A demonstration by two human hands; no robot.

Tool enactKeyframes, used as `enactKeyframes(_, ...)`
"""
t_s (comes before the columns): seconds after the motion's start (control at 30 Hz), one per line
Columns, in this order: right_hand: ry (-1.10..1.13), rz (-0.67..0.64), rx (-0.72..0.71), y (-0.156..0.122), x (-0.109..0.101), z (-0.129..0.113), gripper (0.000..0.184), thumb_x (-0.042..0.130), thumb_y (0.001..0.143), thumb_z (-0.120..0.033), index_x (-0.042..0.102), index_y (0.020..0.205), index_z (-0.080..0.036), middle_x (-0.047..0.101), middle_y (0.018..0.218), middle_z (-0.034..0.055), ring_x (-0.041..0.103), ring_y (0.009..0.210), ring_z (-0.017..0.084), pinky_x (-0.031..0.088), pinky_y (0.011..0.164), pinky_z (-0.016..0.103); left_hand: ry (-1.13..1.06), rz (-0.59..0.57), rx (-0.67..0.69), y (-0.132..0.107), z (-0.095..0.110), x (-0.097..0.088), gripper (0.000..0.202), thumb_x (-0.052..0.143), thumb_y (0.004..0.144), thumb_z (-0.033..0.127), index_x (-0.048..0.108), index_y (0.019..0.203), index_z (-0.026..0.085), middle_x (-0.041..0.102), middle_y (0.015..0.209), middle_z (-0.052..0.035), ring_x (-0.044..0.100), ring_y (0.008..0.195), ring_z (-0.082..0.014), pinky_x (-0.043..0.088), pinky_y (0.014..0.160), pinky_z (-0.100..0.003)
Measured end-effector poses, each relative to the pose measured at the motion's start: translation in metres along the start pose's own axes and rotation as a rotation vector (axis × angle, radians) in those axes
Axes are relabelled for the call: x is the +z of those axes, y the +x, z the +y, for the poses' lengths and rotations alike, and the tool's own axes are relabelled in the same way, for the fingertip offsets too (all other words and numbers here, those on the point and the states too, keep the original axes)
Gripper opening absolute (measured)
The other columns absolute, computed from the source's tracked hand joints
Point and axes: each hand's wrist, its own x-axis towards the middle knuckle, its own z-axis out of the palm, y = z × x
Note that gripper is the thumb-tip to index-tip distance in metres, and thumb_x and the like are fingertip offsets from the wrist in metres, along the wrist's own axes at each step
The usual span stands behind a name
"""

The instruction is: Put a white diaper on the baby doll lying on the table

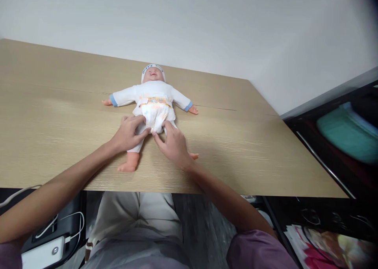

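A baby doll point(152, 99) lies flat on its back on the light wooden table point(59, 115), head pointing away from the person and feet toward them. It wears a white cap with blue lettering, a white long-sleeved top with blue cuffs, and white trousers. Both arms are spread wide to the sides, bare pink hands resting on the tabletop. A white diaper point(155, 113) with an orange patterned waistband is wrapped around its hips, over the clothing. The legs are parted; one bare foot shows plainly near the table's front edge, the other is mostly hidden.
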Motion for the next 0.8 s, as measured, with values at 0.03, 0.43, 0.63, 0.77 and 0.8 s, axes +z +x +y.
enactKeyframes(0.03, 0.039, 0.017, 0.02, 0.0, 0.0, 0.001, 0.022, 0.068, 0.105, -0.041, 0.061, 0.118, -0.025, 0.079, 0.112, 0.0095, 0.075, 0.101, 0.032, 0.053, 0.087, 0.04, 0.004, 0.006, -0.019, 0.0, 0.0, 0.0, 0.032, 0.064, 0.102, 0.052, 0.058, 0.094, 0.022, 0.065, 0.086, -0.0018, 0.061, 0.09, -0.0267, 0.037, 0.094, -0.046)
enactKeyframes(0.43, 0.371, 0.063, 0.195, 0.006, -0.031, 0.008, 0.036, 0.085, 0.093, -0.056, 0.063, 0.102, -0.028, 0.088, 0.099, 0.0009, 0.063, 0.057, 0.017, 0.055, 0.075, 0.037, -0.556, -0.006, -0.317, 0.008, -0.012, -0.017, 0.057, 0.096, 0.076, 0.047, 0.05, 0.101, 0.025, 0.059, 0.089, 0.0014, 0.053, 0.077, -0.0176, 0.041, 0.07, -0.033)
enactKeyframes(0.63, 0.374, -0.002, 0.207, 0.004, -0.035, 0.012, 0.03, 0.083, 0.096, -0.055, 0.072, 0.102, -0.028, 0.09, 0.104, 0.0013, 0.07, 0.065, 0.018, 0.055, 0.076, 0.036, -0.562, 0.066, -0.393, 0.003, -0.013, -0.015, 0.06, 0.099, 0.075, 0.05, 0.058, 0.109, 0.024, 0.066, 0.096, -0.0018, 0.06, 0.081, -0.0193, 0.047, 0.073, -0.035)
enactKeyframes(0.77, 0.312, 0.009, 0.141, 0.004, -0.032, 0.011, 0.025, 0.079, 0.099, -0.052, 0.079, 0.101, -0.027, 0.09, 0.105, 0.0029, 0.07, 0.063, 0.02, 0.058, 0.077, 0.038, -0.431, -0.03, -0.353, 0.0, -0.009, -0.02, 0.051, 0.09, 0.084, 0.064, 0.07, 0.103, 0.022, 0.071, 0.093, -0.0028, 0.06, 0.079, -0.0208, 0.044, 0.072, -0.036)
enactKeyframes(0.8, 0.296, 0.004, 0.128, 0.004, -0.032, 0.01, 0.024, 0.078, 0.1, -0.051, 0.081, 0.1, -0.027, 0.09, 0.106, 0.0031, 0.07, 0.063, 0.02, 0.058, 0.077, 0.039, -0.399, -0.057, -0.341, 0.0, -0.008, -0.021, 0.049, 0.087, 0.087, 0.067, 0.072, 0.1, 0.022, 0.071, 0.091, -0.0027, 0.06, 0.078, -0.0213, 0.043, 0.071, -0.036)
